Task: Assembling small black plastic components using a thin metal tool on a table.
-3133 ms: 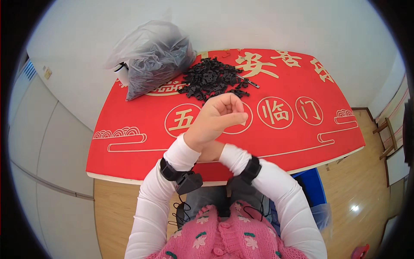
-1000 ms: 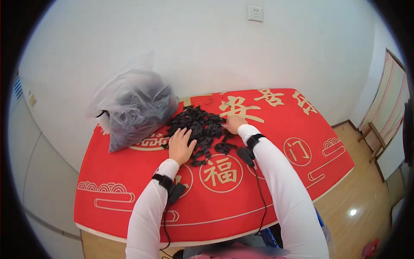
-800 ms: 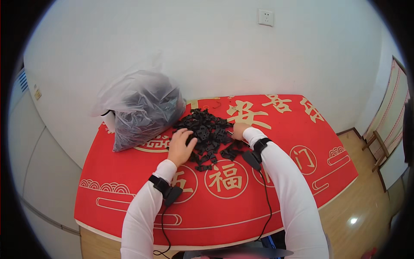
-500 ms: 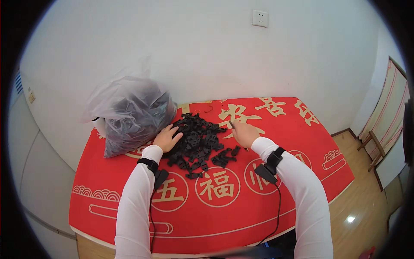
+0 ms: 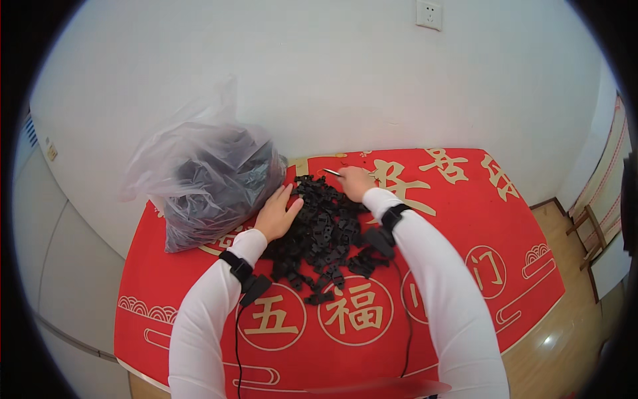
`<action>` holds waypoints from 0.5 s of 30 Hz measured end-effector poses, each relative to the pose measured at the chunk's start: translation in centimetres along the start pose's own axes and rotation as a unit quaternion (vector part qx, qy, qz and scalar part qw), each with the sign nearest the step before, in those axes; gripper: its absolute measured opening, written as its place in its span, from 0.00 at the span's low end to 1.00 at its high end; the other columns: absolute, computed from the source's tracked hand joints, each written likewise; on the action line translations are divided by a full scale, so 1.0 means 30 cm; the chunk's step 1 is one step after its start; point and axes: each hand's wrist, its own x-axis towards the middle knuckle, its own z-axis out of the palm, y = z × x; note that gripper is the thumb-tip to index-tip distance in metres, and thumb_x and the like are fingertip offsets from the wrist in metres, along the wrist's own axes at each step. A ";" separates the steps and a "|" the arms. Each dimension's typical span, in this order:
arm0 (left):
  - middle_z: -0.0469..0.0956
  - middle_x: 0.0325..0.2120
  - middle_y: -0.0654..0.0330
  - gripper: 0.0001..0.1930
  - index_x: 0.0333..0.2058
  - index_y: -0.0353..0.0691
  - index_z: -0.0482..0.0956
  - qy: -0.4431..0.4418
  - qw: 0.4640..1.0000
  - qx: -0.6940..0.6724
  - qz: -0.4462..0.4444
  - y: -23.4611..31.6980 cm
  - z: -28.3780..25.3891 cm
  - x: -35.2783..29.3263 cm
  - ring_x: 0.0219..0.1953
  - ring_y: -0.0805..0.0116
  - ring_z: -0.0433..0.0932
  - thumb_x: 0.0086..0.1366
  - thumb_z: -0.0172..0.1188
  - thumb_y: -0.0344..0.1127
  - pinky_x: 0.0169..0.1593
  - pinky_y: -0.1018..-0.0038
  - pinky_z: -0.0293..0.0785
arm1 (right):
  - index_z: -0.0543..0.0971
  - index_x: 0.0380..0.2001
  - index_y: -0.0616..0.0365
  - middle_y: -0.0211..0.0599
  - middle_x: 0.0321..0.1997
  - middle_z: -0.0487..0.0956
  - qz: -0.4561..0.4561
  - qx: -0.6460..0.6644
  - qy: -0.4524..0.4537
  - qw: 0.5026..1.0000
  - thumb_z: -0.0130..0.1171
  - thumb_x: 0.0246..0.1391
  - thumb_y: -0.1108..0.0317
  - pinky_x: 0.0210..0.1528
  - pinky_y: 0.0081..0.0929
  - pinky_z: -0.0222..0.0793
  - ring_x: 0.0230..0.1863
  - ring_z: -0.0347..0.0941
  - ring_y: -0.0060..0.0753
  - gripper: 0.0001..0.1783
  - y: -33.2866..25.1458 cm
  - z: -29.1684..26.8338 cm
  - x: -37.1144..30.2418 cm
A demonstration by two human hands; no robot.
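Table cover [image 5: 149, 272]: smooth red, bearing pale gold characters [image 5: 269, 329]; 4 ringed in circles across the near half, 3 larger ones at far right, some partly hidden by the right arm and hand.

Left hand [image 5: 276, 216]: fingers extended, thumb spread wide, laid against the left edge of the pile; grasping nothing visible.

Right hand [image 5: 357, 183]: fingers closed narrowly around a slim metallic tool [image 5: 333, 173], its tip pointing left, at the pile's far side.

Pile of black parts [image 5: 325, 233]: small, matt, angular, heaped at table centre between the hands, spilling nearward.

Bag [image 5: 226, 179]: translucent crinkled plastic, bulging with dark contents, far left.

Wrist straps [image 5: 237, 266]: 2, black, over white sleeves [image 5: 199, 326].
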 end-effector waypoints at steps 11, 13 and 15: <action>0.60 0.61 0.46 0.31 0.60 0.36 0.62 -0.130 0.987 -0.057 0.074 -0.026 0.061 -0.029 0.65 0.49 0.53 0.69 0.36 0.55 0.66 0.63 0.47 | 0.76 0.36 0.59 0.50 0.40 0.78 -0.065 0.071 -0.090 0.991 0.48 0.56 0.63 0.47 0.45 0.67 0.46 0.72 0.53 0.13 -0.059 0.077 0.037; 0.61 0.60 0.46 0.29 0.59 0.37 0.64 -0.138 0.979 -0.102 0.106 -0.023 0.042 -0.083 0.65 0.47 0.53 0.70 0.37 0.54 0.66 0.64 0.47 | 0.76 0.34 0.59 0.49 0.38 0.78 -0.061 0.010 -0.058 0.996 0.48 0.55 0.63 0.46 0.44 0.68 0.45 0.73 0.51 0.12 -0.141 0.026 -0.048; 0.69 0.53 0.49 0.22 0.53 0.35 0.70 -0.056 0.986 -0.141 0.064 0.029 0.003 -0.137 0.58 0.47 0.64 0.68 0.46 0.44 0.62 0.64 0.57 | 0.77 0.30 0.56 0.45 0.33 0.79 -0.117 -0.108 0.042 0.986 0.48 0.53 0.63 0.41 0.43 0.67 0.41 0.75 0.47 0.11 -0.194 -0.045 -0.135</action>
